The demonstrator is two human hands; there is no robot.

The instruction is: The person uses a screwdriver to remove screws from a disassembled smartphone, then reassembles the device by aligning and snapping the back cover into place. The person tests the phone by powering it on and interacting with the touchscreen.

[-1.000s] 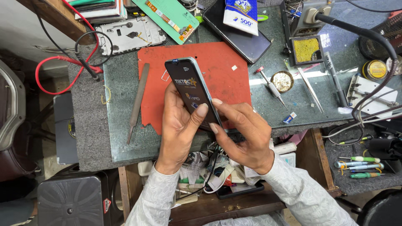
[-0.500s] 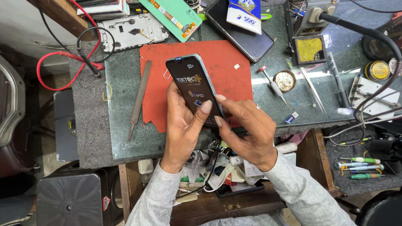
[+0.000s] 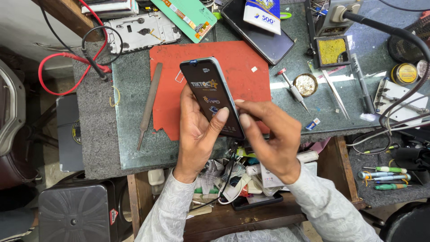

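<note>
Left hand (image 3: 199, 134) cradles a dark phone (image 3: 211, 96) from below and the left; fingers wrap its back edge, thumb lies across the lower part of the lit screen; grip closed on the phone. Phone tilted, top end pointing up and left, held above the red mat (image 3: 244, 67); whether it touches the mat cannot be told. Right hand (image 3: 271, 136) sits just beside the phone's lower right edge; fingers curled, fingertips (image 3: 244, 120) at the phone's side near the left thumb; whether they pinch the edge or only touch it cannot be told.

Red mat lies on the green glass bench top (image 3: 134, 116); its lower left corner is cut ragged. A long metal file (image 3: 149, 104) lies on the glass just left of the mat. Right of the mat: a small round tin (image 3: 306, 84), a screwdriver (image 3: 293, 89) beside it, tweezers (image 3: 335, 93) further right. Behind the mat: a second dark phone (image 3: 264, 40) lying flat, a green circuit board (image 3: 186, 17), a bare phone frame (image 3: 143, 30). Red cable (image 3: 58, 60) loops at the far left. Open drawer (image 3: 233, 210) under the bench, full of small parts, below both wrists.
</note>
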